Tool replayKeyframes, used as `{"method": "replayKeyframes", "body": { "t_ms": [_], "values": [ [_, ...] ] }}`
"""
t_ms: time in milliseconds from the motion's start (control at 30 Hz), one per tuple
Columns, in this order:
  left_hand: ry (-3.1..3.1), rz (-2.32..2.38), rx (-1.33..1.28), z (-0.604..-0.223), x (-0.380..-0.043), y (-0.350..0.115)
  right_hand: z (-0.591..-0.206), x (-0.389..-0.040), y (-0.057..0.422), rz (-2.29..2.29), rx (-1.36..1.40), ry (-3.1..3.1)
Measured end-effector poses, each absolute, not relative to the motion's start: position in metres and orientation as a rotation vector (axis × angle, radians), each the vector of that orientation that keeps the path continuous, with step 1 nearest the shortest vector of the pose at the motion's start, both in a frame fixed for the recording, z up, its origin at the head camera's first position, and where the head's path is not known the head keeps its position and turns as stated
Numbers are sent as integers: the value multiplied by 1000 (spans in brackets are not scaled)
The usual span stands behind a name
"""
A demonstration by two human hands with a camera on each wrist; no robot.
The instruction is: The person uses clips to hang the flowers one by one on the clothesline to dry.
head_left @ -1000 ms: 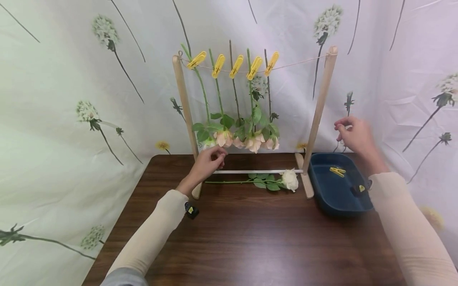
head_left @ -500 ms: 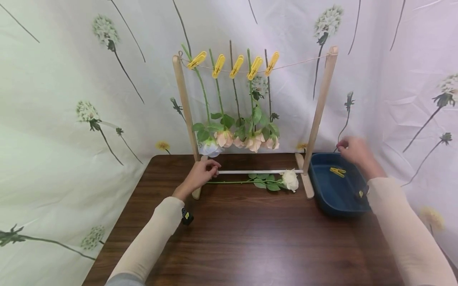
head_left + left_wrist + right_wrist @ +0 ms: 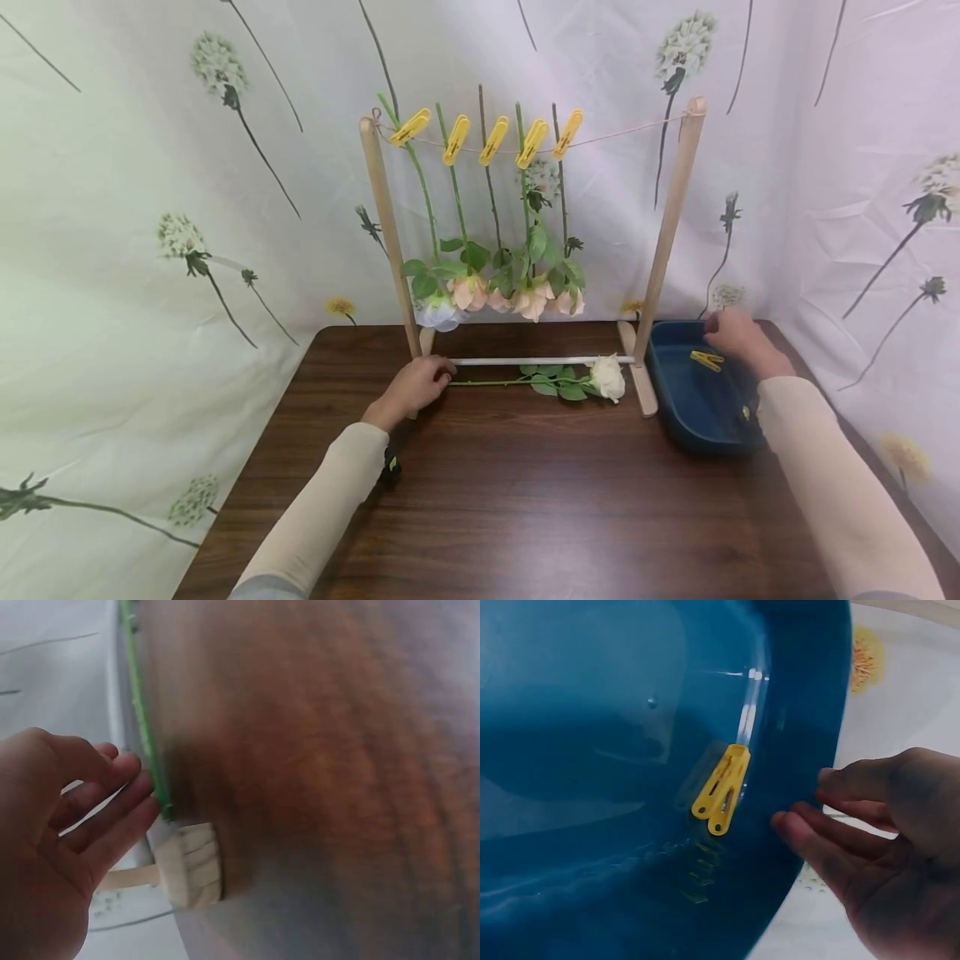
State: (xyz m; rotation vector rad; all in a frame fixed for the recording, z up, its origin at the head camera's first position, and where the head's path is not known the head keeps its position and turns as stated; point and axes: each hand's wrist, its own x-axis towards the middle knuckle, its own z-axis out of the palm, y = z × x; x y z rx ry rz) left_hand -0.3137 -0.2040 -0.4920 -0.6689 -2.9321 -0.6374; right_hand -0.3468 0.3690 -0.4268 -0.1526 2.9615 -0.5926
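Note:
My left hand (image 3: 416, 386) is at the stem end of a white rose (image 3: 607, 379) lying on the table. In the left wrist view its loosely bent fingers (image 3: 124, 814) lie beside the tip of the green stem (image 3: 141, 712); no grip on it shows. My right hand (image 3: 738, 337) is over the far end of a blue basin (image 3: 678, 408). Thumb and fingers are apart in the right wrist view, close to a yellow clothespin (image 3: 724, 787) lying in the basin, with nothing between them.
Behind the rose stands a wooden frame (image 3: 670, 233) with a string (image 3: 622, 133). Several yellow clothespins (image 3: 493, 140) hold upside-down roses (image 3: 534, 298) on it. A white rod (image 3: 540, 361) joins the frame's feet. A flower-print cloth (image 3: 300, 250) hangs behind the brown table (image 3: 525, 483).
My left hand has come down from the hanging flowers to the lying rose's stem end. My right hand has lowered from above into the basin area beside the clothespin.

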Motion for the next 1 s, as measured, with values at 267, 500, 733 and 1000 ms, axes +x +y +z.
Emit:
{"method": "replayKeyframes", "body": {
  "t_ms": [267, 500, 733, 1000],
  "values": [
    [-2850, -302, -811, -504, -308, -197, -439, -349, 364, -456, -186, 2753],
    [-2899, -334, -775, -505, -305, -196, -444, -351, 361, -406, -218, 2694],
    [-2967, -586, -776, -499, -301, -199, -440, -348, 356, -445, -131, 2617],
    [-2936, -781, -851, -500, -300, -203, -439, -347, 355, -388, -19, 2550]
  ]
}}
